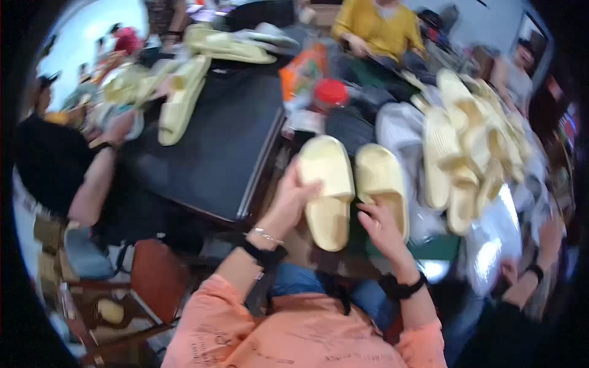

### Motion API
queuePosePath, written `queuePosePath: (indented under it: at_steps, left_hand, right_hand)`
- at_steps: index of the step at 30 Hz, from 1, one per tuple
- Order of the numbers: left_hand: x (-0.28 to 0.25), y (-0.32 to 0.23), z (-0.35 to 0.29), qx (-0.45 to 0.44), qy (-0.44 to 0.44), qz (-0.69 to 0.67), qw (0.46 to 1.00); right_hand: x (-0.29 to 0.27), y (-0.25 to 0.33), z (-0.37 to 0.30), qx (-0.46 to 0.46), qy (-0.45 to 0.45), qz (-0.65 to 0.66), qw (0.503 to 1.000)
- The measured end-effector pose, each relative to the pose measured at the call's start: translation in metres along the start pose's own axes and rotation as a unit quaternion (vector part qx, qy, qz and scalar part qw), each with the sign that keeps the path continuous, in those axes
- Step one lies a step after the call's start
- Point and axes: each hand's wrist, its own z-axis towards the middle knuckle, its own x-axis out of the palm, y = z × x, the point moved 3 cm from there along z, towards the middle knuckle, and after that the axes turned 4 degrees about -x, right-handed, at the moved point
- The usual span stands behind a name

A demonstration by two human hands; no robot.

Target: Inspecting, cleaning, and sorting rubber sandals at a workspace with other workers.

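In front of me are two pale yellow slide slippers, toes pointing away. My left hand (287, 202) grips the left slipper (327, 172) by its side edge, the thumb lying over the strap. My right hand (385, 232) is at the right slipper (379, 167), with its fingers at the foot opening below the ribbed strap; part of the grip is hidden. A gap separates the two slippers. To their right lies a heap of yellow slippers (440, 150), with a white plastic bag (399, 126) beside it.
A dark table (227, 135) with several yellow slippers (184, 101) stands on the left. Behind my slippers are a red-lidded jar (330, 93) and an orange bag (302, 70). Co-workers' arms reach in at left (98, 178) and right (534, 270). A red-brown chair (158, 279) stands lower left.
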Motion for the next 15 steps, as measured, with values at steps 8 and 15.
queuePosePath:
  at_steps: [8, 15]
  left_hand:
    - [-0.006, 0.016, 0.021, -0.032, -0.014, 0.005, 0.999]
    - [0.024, 0.034, 0.072, -0.014, 0.067, 0.041, 0.997]
  right_hand:
    - [0.017, 0.015, 0.012, -0.016, -0.039, 0.131, 0.990]
    - [0.016, 0.005, 0.011, 0.001, -0.144, 0.115, 0.983]
